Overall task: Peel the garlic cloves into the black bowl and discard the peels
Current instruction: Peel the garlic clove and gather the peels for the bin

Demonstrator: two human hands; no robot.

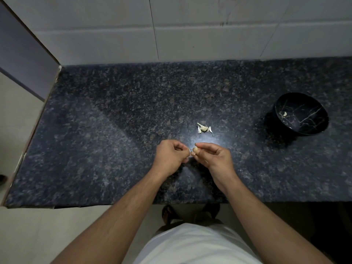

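Both grips pinch one garlic clove.

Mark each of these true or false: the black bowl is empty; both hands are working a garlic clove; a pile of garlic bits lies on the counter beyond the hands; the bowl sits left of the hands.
1. The black bowl is empty. False: one peeled clove lies inside.
2. Both hands work a garlic clove. True: the left hand and the right hand pinch the garlic clove between them.
3. Garlic bits lie on the counter beyond the hands. True: the small pile rests on the counter.
4. The bowl sits left of the hands. False: it stands to their right.
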